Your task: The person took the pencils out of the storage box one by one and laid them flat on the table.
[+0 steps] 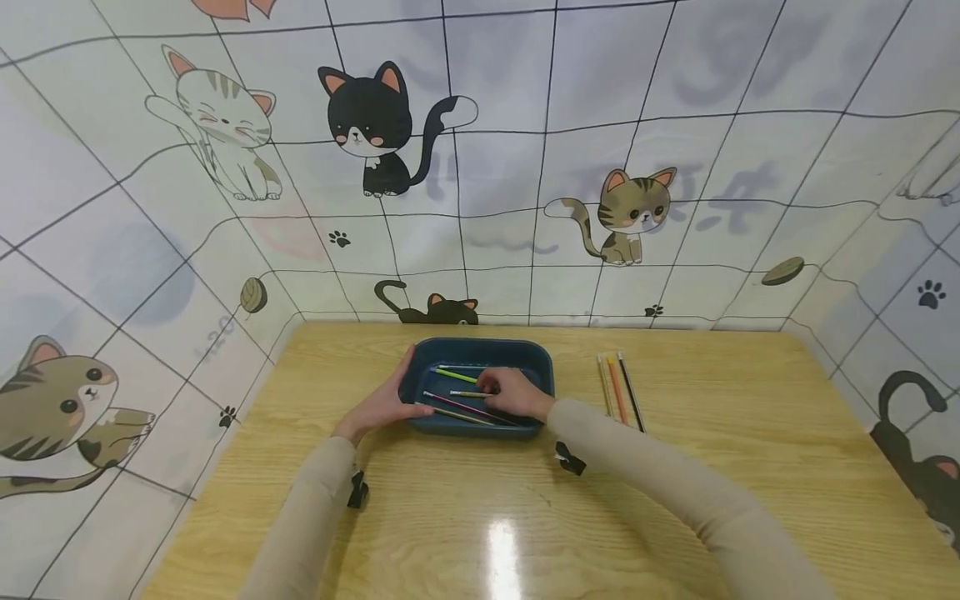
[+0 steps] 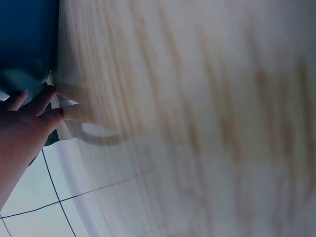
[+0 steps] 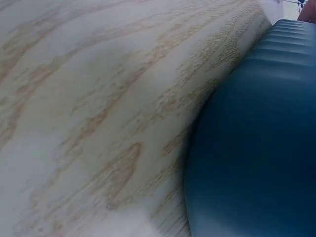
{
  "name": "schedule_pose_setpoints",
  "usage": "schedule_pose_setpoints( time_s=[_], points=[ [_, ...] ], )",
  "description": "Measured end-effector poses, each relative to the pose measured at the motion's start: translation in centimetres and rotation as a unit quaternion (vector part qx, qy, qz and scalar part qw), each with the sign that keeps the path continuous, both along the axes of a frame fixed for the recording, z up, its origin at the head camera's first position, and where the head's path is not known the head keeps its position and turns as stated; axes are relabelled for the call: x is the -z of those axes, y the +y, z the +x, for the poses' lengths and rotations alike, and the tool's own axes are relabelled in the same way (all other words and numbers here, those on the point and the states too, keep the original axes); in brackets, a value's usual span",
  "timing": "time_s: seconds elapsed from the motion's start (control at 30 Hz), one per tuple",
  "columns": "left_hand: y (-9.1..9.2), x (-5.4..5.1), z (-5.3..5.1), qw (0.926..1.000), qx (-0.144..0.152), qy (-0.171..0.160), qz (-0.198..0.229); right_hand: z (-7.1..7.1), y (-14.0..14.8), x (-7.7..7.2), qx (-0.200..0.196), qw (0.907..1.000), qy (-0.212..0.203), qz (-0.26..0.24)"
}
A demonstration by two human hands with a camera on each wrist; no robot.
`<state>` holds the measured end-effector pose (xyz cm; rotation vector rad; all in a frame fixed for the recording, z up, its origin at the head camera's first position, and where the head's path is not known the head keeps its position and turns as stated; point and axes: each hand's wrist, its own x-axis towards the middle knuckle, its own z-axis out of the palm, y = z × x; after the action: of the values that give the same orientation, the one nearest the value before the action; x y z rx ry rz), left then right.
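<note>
In the head view, a dark blue tray [image 1: 480, 431] holds several pencils, among them a green pencil [image 1: 456, 376] and a dark red pencil [image 1: 457, 402]. My left hand [image 1: 378, 406] rests against the tray's left side, thumb spread over the front left rim. The left wrist view has those fingers [image 2: 42, 106] nearly straight beside the blue tray [image 2: 27, 39]. Inside the tray, my right hand [image 1: 517, 394] has bent fingers over a short-looking tan pencil [image 1: 467, 393]; whether they pinch it cannot be told. The right wrist view is largely tray wall [image 3: 256, 143].
Right of the tray, several pencils lie side by side on the wooden table [image 1: 480, 517]: a pale one [image 1: 605, 387], an orange one [image 1: 617, 387] and a black one [image 1: 631, 390]. A cat-print covering [image 1: 510, 167] stands behind the table and at both sides.
</note>
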<state>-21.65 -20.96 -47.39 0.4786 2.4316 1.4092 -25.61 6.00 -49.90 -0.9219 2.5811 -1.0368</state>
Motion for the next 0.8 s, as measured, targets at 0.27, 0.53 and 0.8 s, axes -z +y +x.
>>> schedule_pose_setpoints(
  time_s=[0.27,0.53,0.8],
  points=[
    [-0.7,2.9,-1.4,0.9999,-0.01,0.01,0.005,0.1,-0.1,-0.2,-0.006,0.9988,0.024,0.042],
    [-0.6,2.7,-1.1,0.9999,-0.016,0.003,-0.004,0.4,-0.1,-0.1,-0.01,0.9998,-0.003,0.02],
    [-0.7,2.7,-1.2,0.9999,-0.013,0.004,0.009,-0.2,0.1,0.0,-0.014,0.9984,-0.044,-0.032]
  ],
)
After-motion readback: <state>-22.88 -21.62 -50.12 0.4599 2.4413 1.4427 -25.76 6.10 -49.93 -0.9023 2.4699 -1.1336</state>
